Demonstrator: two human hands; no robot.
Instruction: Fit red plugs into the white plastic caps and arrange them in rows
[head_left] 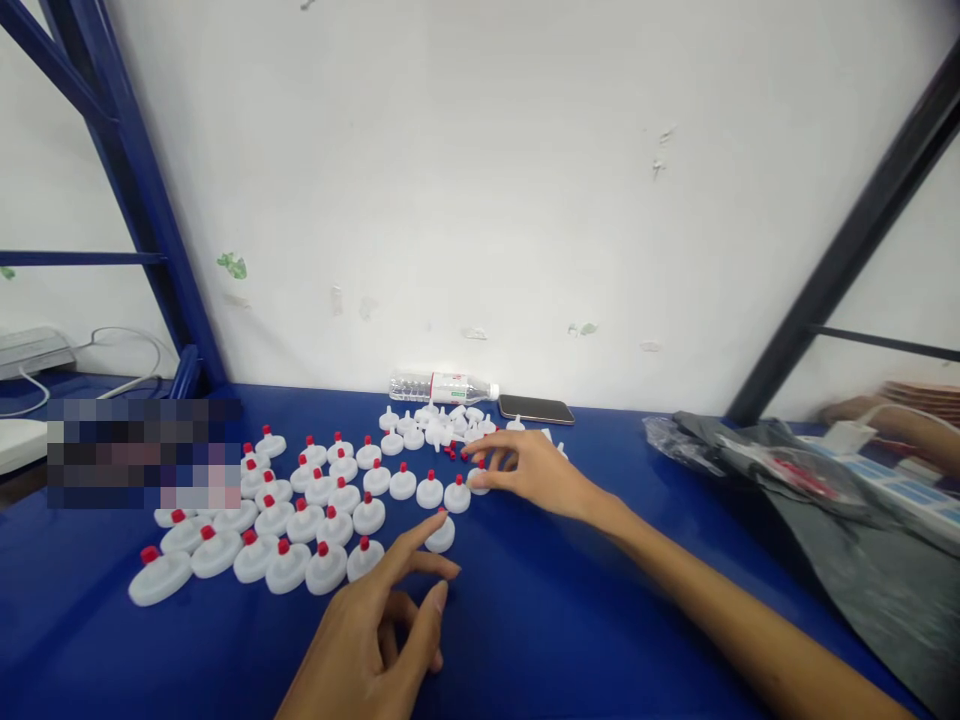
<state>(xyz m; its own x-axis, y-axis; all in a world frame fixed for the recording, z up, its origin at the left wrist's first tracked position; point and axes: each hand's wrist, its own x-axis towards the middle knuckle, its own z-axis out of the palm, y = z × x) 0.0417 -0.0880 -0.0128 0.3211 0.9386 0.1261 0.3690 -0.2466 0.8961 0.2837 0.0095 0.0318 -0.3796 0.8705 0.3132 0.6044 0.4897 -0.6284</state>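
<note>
My left hand [379,625] is held over the front of the table with its fingers apart and nothing in them. Its forefinger tip overlaps the top of a white round lid with a nozzle [439,535]; whether it touches cannot be told. My right hand [534,468] reaches forward, fingers loosely bent and apart, beside a few small loose red caps [451,451]. Another white lid [478,482] is partly hidden under its fingers. Left of both hands stand several white lids [289,568] with red caps on their nozzles. Behind the right hand lies a pile of white lids without caps [437,428].
A clear plastic bottle [450,387] lies along the wall, next to a phone [536,409]. Dark plastic bags [757,470] cover the right side of the blue table [570,610]. Another person's hand [862,409] shows at far right. Blue posts [139,180] frame the left.
</note>
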